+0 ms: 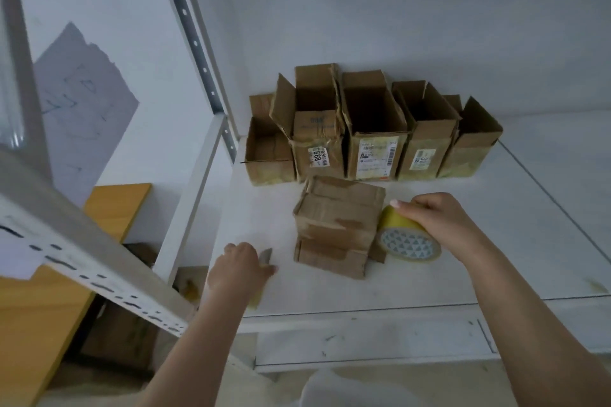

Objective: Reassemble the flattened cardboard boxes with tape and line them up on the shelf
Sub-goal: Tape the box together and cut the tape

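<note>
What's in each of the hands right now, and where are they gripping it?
The right hand grips the yellow tape roll over its outer rim from above. The left hand holds a small grey-bladed tool; its handle is hidden, so the grip point cannot be told.

You are looking at a softly lit, even scene with a cool, bluish cast and no single bright source in sight. Shadows are faint: only a weak one lies under your left hand (243, 266) on the white shelf (496, 241). The open cardboard boxes (367, 129) are dark inside. The whole picture is slightly soft, and the slotted shelf beam (86, 261) at lower left is smeared with blur. The wide lens bends the upright post (195, 40) and stretches your forearms at the bottom edge.
</note>
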Available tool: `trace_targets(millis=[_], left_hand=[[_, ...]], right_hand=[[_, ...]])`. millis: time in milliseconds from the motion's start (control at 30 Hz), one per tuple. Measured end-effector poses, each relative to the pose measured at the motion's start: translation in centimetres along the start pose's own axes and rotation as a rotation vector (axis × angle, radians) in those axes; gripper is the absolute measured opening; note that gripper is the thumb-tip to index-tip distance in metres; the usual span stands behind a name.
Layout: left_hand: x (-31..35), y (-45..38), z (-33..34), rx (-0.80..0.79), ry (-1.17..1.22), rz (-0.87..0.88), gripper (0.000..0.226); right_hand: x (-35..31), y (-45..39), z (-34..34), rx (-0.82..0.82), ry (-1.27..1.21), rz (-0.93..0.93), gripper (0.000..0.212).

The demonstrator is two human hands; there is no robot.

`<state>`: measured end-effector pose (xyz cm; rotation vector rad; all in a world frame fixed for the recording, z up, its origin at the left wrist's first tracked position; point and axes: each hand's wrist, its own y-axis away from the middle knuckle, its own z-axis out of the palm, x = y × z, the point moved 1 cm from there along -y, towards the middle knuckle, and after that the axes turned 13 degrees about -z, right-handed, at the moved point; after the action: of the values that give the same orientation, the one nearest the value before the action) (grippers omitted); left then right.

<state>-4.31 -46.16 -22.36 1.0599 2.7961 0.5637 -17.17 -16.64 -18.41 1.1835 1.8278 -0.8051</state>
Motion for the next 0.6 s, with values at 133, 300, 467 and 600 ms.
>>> trace_targets(millis=[133,300,467,600], left_hand=[[-0.4,0.5,1.4,0.045,0.031,-0.024,0.03],[-0.3,1.1,-0.3,0.016,0.393,-0.003,0.008],[4.7,4.3,-6.3,0.083,0.911,0.573,0.009],[11.5,5.5,-7.7,-0.191,0.638,0.84,0.028]], right_hand=[[0.5,-0.1,0.0,-0.009,0.003,0.019,0.05],[0.2,0.2,0.1,-0.027,-0.002,0.019,0.051],[0.1,0.8,0.4,-0.05,-0.053,0.037,0.051],[0.2,1.2,0.3,-0.115,-0.151,0.058,0.04]])
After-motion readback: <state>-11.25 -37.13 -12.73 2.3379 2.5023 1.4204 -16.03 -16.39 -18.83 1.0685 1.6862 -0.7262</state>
